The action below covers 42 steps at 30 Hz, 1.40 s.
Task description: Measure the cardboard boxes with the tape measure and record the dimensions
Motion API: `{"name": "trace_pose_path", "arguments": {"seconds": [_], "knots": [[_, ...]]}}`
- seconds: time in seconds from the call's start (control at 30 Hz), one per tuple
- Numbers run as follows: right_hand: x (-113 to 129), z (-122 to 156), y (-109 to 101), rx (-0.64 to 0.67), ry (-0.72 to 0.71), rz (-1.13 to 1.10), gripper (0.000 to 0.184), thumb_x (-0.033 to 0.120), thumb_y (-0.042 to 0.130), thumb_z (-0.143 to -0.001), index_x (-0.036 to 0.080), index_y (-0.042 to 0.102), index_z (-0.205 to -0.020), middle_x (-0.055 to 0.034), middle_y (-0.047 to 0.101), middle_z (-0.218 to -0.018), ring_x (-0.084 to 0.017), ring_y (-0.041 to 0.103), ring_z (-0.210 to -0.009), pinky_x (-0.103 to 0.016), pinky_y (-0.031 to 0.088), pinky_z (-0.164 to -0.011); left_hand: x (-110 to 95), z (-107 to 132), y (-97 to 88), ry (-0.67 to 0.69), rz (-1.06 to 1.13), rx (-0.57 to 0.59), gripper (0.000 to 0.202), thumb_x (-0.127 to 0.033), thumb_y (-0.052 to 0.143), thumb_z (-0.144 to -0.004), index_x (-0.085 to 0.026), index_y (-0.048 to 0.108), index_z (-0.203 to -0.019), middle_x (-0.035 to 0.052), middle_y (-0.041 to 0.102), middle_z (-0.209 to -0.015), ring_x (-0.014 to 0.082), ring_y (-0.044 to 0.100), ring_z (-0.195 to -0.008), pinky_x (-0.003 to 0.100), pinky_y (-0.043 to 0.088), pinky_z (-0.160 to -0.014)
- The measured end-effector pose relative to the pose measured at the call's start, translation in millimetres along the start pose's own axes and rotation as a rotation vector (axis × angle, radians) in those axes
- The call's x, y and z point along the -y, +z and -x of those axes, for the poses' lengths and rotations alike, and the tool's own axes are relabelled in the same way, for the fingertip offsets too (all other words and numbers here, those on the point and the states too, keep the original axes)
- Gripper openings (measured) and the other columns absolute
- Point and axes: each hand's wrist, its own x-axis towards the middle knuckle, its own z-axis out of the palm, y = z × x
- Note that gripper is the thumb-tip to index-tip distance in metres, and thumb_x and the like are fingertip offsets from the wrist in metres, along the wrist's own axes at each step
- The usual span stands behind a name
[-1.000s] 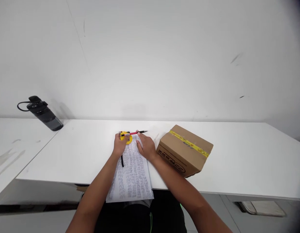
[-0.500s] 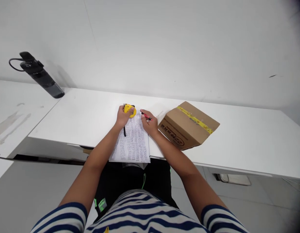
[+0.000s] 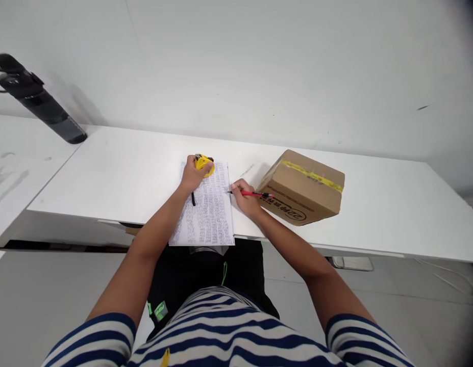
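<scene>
A yellow tape measure [image 3: 203, 162] with black parts is gripped in my left hand [image 3: 193, 174], over the upper part of a sheet of paper [image 3: 211, 214]. Rows of dense handwriting cover the sheet. A short black strap [image 3: 193, 199] hangs below the left hand onto the page. My right hand [image 3: 245, 199] is closed around a red pen [image 3: 253, 193] with a black end. The pen lies nearly level, its tip pointing left at the paper's right edge. Just right of that hand stands a cardboard box [image 3: 307, 188] with yellow tape across its top.
A black bottle [image 3: 45, 104] with a carry loop leans in view at the far left of the white table [image 3: 381, 204]. Behind the table rises a white wall [image 3: 236, 66]. The paper overhangs the table's front edge slightly.
My right hand has moved down from the paper's top right corner to its right edge, and the pen has swung to point left. The left hand still holds the tape measure. The view has shifted slightly.
</scene>
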Motion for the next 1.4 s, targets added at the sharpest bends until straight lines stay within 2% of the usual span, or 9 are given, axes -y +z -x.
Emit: {"name": "trace_pose_path", "arguments": {"seconds": [0.1, 0.27, 0.63, 0.9, 1.03, 1.2, 1.4], "knots": [[-6, 1, 1, 0.071, 0.070, -0.023, 0.051, 0.068, 0.045, -0.094, 0.023, 0.057, -0.072, 0.0039, 0.045, -0.058, -0.015, 0.046, -0.059, -0.030, 0.038, -0.061, 0, 0, 0.4, 0.004, -0.006, 0.001, 0.050, -0.046, 0.081, -0.074, -0.024, 0.049, -0.105, 0.0039, 0.065, -0.107, 0.0201, 0.066, -0.096, 0.034, 0.054, -0.081], [-10, -6, 10, 0.074, 0.063, 0.049, 0.055, 0.071, 0.056, -0.086, 0.024, 0.047, -0.060, 0.0030, 0.047, -0.057, -0.015, 0.045, -0.061, -0.030, 0.037, -0.061, -6, 4, 0.0, 0.005, -0.006, 0.016, 0.049, -0.045, 0.080, -0.075, -0.024, 0.047, -0.104, 0.0039, 0.065, -0.110, 0.0198, 0.065, -0.098, 0.035, 0.053, -0.084], [-16, -3, 9, 0.137, 0.003, 0.135, 0.053, 0.062, 0.053, -0.091, 0.025, 0.035, -0.058, 0.0046, 0.035, -0.056, -0.013, 0.037, -0.057, -0.030, 0.032, -0.058, -8, 8, 0.3, 0.005, 0.004, 0.028, 0.049, -0.044, 0.081, -0.075, -0.024, 0.047, -0.104, 0.0042, 0.065, -0.109, 0.0199, 0.065, -0.097, 0.034, 0.052, -0.081], [-14, -2, 10, 0.100, 0.033, 0.112, 0.052, 0.063, 0.053, -0.090, 0.025, 0.036, -0.059, 0.0044, 0.036, -0.056, -0.014, 0.039, -0.058, -0.030, 0.032, -0.058, -2, 6, 1.1, 0.026, 0.009, 0.024, 0.049, -0.046, 0.080, -0.075, -0.024, 0.047, -0.106, 0.0048, 0.064, -0.111, 0.0204, 0.064, -0.100, 0.033, 0.052, -0.083], [-13, -2, 10, 0.061, 0.027, 0.144, 0.052, 0.059, 0.053, -0.090, 0.025, 0.030, -0.058, 0.0052, 0.031, -0.055, -0.013, 0.036, -0.057, -0.030, 0.029, -0.057, -1, 6, 1.1, 0.027, 0.010, 0.029, 0.049, -0.046, 0.079, -0.076, -0.024, 0.048, -0.107, 0.0054, 0.065, -0.113, 0.0210, 0.065, -0.102, 0.034, 0.052, -0.084], [-13, -1, 9, 0.121, 0.011, 0.137, 0.049, 0.056, 0.052, -0.091, 0.025, 0.033, -0.059, 0.0049, 0.032, -0.056, -0.013, 0.036, -0.057, -0.030, 0.029, -0.058, -1, 6, 0.9, 0.028, 0.015, 0.028, 0.048, -0.044, 0.079, -0.076, -0.025, 0.048, -0.107, 0.0054, 0.065, -0.114, 0.0208, 0.064, -0.104, 0.033, 0.051, -0.085], [-14, 0, 9, 0.094, 0.027, 0.147, 0.050, 0.057, 0.054, -0.090, 0.025, 0.030, -0.059, 0.0052, 0.030, -0.055, -0.013, 0.034, -0.056, -0.030, 0.028, -0.057, -3, 6, 0.7, 0.025, 0.028, 0.028, 0.047, -0.042, 0.080, -0.076, -0.025, 0.048, -0.105, 0.0050, 0.065, -0.113, 0.0203, 0.065, -0.103, 0.034, 0.051, -0.086]]}}
